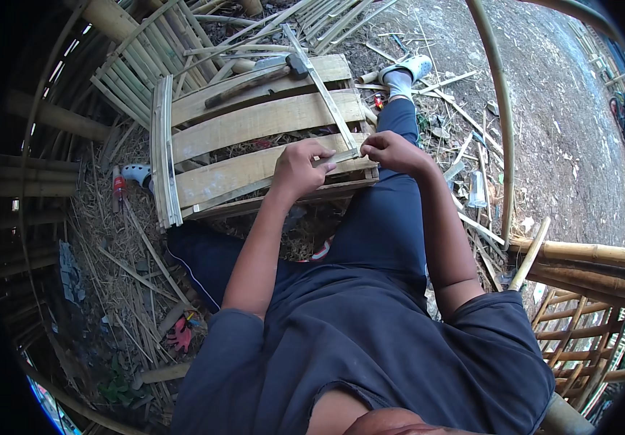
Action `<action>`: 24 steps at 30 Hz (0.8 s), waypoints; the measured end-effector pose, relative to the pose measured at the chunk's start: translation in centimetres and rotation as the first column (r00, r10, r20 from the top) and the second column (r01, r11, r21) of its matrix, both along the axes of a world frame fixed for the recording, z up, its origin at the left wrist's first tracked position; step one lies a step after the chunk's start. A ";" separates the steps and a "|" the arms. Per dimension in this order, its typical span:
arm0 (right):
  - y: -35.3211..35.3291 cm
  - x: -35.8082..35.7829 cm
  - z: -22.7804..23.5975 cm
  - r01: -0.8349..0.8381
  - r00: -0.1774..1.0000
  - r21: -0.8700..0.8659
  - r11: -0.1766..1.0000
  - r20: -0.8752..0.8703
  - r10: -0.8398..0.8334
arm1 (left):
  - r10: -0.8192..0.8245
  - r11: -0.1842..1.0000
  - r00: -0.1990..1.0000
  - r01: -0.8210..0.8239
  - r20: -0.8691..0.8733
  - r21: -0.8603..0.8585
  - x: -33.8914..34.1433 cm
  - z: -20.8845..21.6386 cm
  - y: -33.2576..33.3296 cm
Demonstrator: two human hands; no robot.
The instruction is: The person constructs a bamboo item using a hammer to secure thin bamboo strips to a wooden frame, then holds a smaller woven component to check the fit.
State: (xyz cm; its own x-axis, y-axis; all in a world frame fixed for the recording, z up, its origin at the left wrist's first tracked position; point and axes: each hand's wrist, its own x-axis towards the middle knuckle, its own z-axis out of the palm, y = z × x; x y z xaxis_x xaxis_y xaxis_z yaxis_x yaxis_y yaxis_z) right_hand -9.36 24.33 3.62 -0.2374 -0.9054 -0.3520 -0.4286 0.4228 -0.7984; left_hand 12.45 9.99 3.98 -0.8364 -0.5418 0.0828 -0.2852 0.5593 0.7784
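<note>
Nearest the lens: your dark shirt, with both forearms reaching forward past it.

Left side: pale strips lie along the left end of a slatted wooden frame, which sits between your legs. A hammer rests on the frame's far plank, head to the right, apart from both hands.

Centre: your left hand is over the near edge, thumb and fingers pinching a near strip that runs along that edge. A long strip slants across the planks from the far side; its near end meets the near strip at the right corner.

Right: your right hand is at that corner, fingertips curled and drawn together. Whether they grip a strip end or something small cannot be told from this view. Your right trouser leg passes just beneath.

Technique notes (judgement): the step appears to be fitting the two strip ends together. Pinch the near strip close to the joint, so that it cannot roll or bow. Let the planks carry the long strip's weight, leaving your right fingertips free for fine adjustment. Sight along both pieces and settle the angle before pressing. Mind splinters at the cut ends; slide no fingertip along an edge.
</note>
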 end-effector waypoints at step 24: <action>1.0 1.4 -1.7 0.244 0.968 -0.023 0.970 0.076 -0.241 | -0.028 1.000 0.999 0.028 -0.021 -0.009 0.2 -0.5 -0.2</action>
State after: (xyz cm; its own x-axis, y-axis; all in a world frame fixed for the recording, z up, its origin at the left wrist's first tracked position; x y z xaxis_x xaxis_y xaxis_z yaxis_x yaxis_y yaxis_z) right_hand -7.99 25.30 1.95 -0.4262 -0.8350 -0.3481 -0.2574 0.4808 -0.8382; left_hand 12.62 9.77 3.51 -0.8491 -0.5176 0.1056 -0.2526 0.5734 0.7793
